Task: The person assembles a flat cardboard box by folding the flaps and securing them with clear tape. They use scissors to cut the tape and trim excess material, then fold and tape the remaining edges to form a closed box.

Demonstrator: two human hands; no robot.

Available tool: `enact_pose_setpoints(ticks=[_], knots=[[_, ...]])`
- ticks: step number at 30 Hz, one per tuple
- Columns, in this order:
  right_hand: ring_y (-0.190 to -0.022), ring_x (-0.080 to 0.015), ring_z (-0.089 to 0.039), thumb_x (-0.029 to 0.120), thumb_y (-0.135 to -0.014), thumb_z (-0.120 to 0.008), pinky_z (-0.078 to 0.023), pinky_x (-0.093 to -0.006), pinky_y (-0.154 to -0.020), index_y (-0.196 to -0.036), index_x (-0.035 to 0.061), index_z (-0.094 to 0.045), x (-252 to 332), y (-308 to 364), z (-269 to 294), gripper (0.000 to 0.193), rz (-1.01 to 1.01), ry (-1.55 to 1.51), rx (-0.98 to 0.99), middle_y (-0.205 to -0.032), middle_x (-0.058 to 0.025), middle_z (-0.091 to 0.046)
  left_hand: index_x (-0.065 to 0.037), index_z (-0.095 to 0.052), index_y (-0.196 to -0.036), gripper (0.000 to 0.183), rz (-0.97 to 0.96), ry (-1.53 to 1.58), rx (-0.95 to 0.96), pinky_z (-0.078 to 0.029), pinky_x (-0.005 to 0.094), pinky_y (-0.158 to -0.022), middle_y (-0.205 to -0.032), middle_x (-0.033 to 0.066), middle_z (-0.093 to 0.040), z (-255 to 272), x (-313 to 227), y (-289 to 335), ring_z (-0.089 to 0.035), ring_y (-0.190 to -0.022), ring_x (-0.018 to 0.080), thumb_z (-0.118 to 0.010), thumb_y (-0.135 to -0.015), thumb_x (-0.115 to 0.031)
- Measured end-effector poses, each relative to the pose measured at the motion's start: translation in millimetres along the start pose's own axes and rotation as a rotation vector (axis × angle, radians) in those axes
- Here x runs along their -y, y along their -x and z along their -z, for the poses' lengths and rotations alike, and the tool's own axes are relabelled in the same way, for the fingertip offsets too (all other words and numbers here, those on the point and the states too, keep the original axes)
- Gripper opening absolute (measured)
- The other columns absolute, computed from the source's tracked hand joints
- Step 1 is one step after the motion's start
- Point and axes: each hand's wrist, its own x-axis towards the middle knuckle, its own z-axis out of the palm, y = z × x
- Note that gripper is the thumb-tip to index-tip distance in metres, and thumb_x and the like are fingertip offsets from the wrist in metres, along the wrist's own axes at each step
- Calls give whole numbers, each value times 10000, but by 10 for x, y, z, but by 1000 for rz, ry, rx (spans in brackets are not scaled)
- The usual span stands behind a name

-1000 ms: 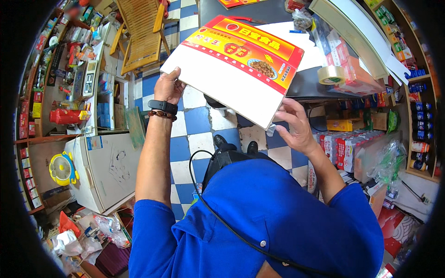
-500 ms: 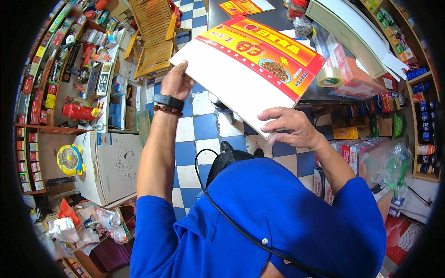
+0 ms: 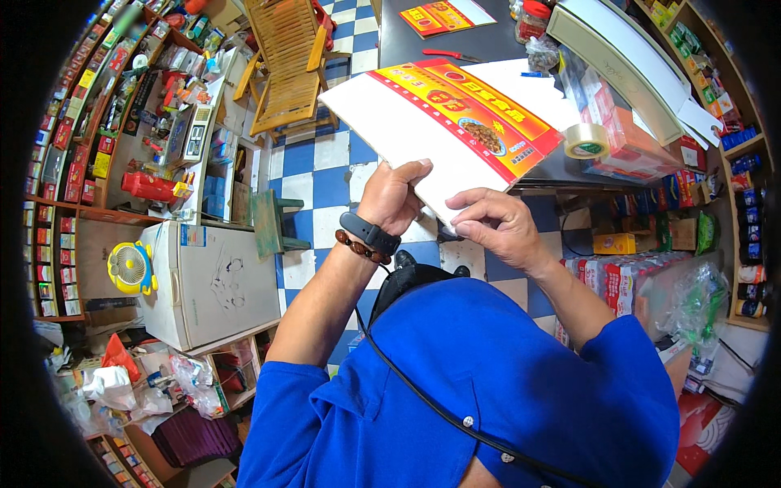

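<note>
A flat cardboard sheet (image 3: 382,122), white with a red and yellow printed band, slants out in front of me over the near edge of the dark table (image 3: 394,45). My left hand (image 3: 394,198) is closed on its near left edge, thumb on top and fingers underneath. At the near corner, my right hand (image 3: 500,230) pinches the board between bent fingers and thumb. Beyond the board a red-handled knife (image 3: 449,54) lies on the table. A white sheet (image 3: 533,91) is partly covered by the board.
A roll of clear tape (image 3: 586,142) stands at the table's right edge by clear-wrapped boxes (image 3: 626,138). Another printed board (image 3: 446,16) lies farther back. On the left are a wooden chair (image 3: 285,65), a green stool (image 3: 268,224) and a white cabinet (image 3: 220,285).
My left hand has slid along the board's edge toward the near corner, closer to my right hand. The board has shifted and tilted, uncovering the red-handled knife and the white sheet.
</note>
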Motion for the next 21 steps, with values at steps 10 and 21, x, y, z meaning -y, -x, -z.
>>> enact_pose_setpoints(ticks=[10, 21], knots=[[-1062, -217, -628, 50, -891, -669, -494, -353, -933, -1233, 57, -570, 157, 70, -212, 356, -107, 212, -350, -1106, -100, -630, 45, -313, -1407, 521, -42, 10, 38, -527, 466, -1017, -1310, 239, -542, -96, 89, 209, -597, -1205, 316, -537, -939, 6], [-881, -219, -605, 209, -856, -784, -521, -317, -736, -1089, 107, -650, 381, 182, -83, 287, 469, 717, -477, -1041, -92, -577, 30, -451, -1296, 353, -313, 129, 36, -544, 403, -1001, -1232, 136, -615, -282, 13, 290, -635, -1143, 222, -573, -972, -39]])
